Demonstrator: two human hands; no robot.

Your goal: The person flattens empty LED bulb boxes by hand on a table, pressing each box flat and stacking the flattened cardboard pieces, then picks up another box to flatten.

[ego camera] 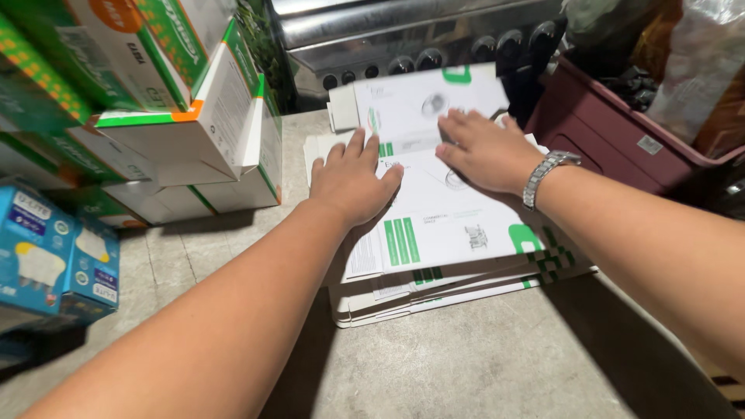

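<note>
Both hands (411, 167) press flat white cartons (450, 225) (green-striped).

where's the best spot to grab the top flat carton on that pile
Probably its far edge, reached from the stove side. The top flat carton has that end sticking out past the pile with space beneath, so fingers could curl under it. The left hand and right hand lie flat on top, gripping nothing.

Bare forearms; silver metal-link wristwatch (548, 175) on right wrist.

Two hands (353, 182), one wristwatch (545, 174), one maroon bin (613, 132).
</note>
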